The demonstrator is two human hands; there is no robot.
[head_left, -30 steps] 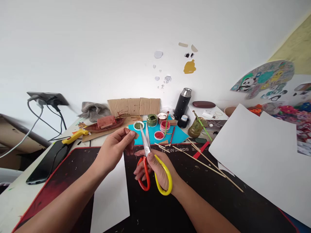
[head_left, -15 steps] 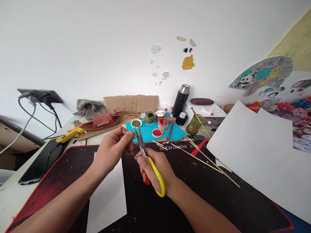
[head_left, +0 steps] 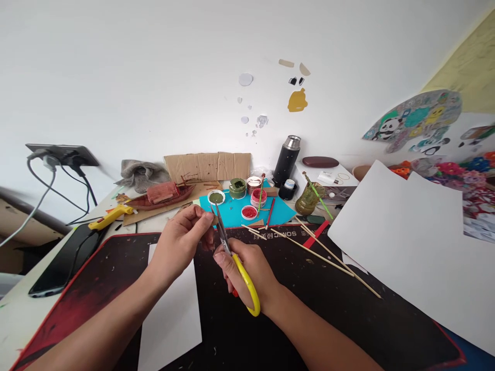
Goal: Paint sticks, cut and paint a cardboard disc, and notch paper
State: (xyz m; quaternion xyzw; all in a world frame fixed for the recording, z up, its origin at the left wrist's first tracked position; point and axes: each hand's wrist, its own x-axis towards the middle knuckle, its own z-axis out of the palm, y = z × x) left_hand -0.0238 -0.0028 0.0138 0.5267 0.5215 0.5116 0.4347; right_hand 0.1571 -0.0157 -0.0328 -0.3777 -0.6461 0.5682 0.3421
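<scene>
in the middle of the frame the left hand (head_left: 184,234) pinches a small scrap (head_left: 215,220) between thumb and fingers, little of it showing; held at the very fingertips, it seems offered to the blades with the skin out of their way. the right hand (head_left: 253,268) is wrapped around the scissors (head_left: 225,244), thumb by the yellow loop, red loop mostly hidden, so that the tips point up and away from the body. the blades look barely parted, right beside the scrap; whether they touch it i cannot tell. just above, the blue sheet (head_left: 285,210) lies under the green jar (head_left: 237,189) and red jar (head_left: 258,199), probably to catch drips. at lower left the paper (head_left: 172,324) lies flat on the mat (head_left: 309,314), well apart from the paint, perhaps to spare it stains
</scene>
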